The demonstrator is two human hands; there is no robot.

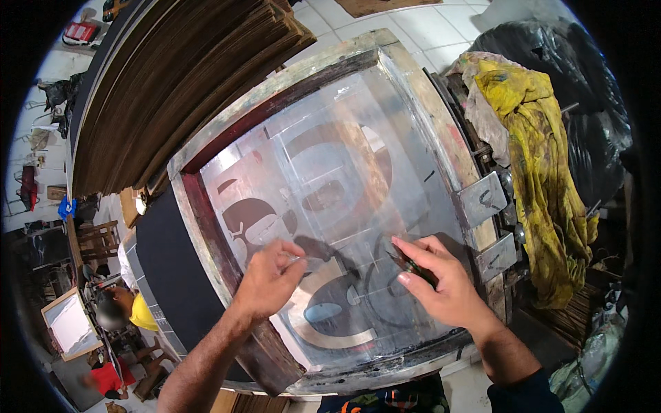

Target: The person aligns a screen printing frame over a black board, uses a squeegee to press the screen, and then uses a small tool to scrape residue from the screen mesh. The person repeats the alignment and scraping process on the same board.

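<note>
Over the fragile-looking screen-printing mesh, best handled by its wooden frame, the right hand is pinching a dark tool while the left hand is leaving its grip unclear.

Frame: wood, rough, paint-smeared, mostly matt from where I stand
Screen: thin, smooth-looking, a soft sheen catching the light
Plates: bare grey metal, smooth, marked
Rag: yellow cloth, matt, creased, stained
Black bag: plastic, crinkled, glossy
Stack: brown sheets, card or wood, I can't tell; matt, rough-edged
Dark panel: matt black, smooth
Floor: pale tile, smooth
</note>
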